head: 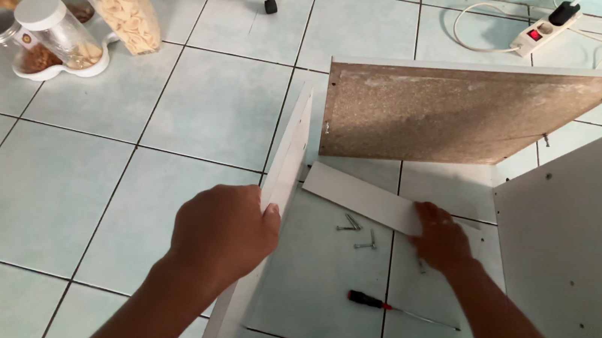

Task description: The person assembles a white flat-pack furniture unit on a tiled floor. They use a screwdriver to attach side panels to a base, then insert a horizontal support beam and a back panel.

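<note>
- Gripping the top edge of the upright white side panel [280, 189], the left hand [226, 232] is curling its fingers together over the board, thumb showing on the inner face.
- Resting on the tiled floor [195, 104], the right hand [440, 238] is lying palm down with fingers held close, fingertips touching the end of the narrow white strip [362, 197] that is lying flat between the panels.
- Lying just beside the right hand, loose screws [356, 232] are sitting on the tile under the strip.
- Lying nearer the person, between the two forearms, is a red-and-black-handled screwdriver [398, 309], its shaft pointing right.
- Standing behind the strip is a back board [458, 111] showing its raw brown chipboard face; another white panel [579, 246] is leaning at the right.
- Sitting well apart at upper left are clear food jars [53, 20]; a power strip [543, 30] is lying at upper right.
</note>
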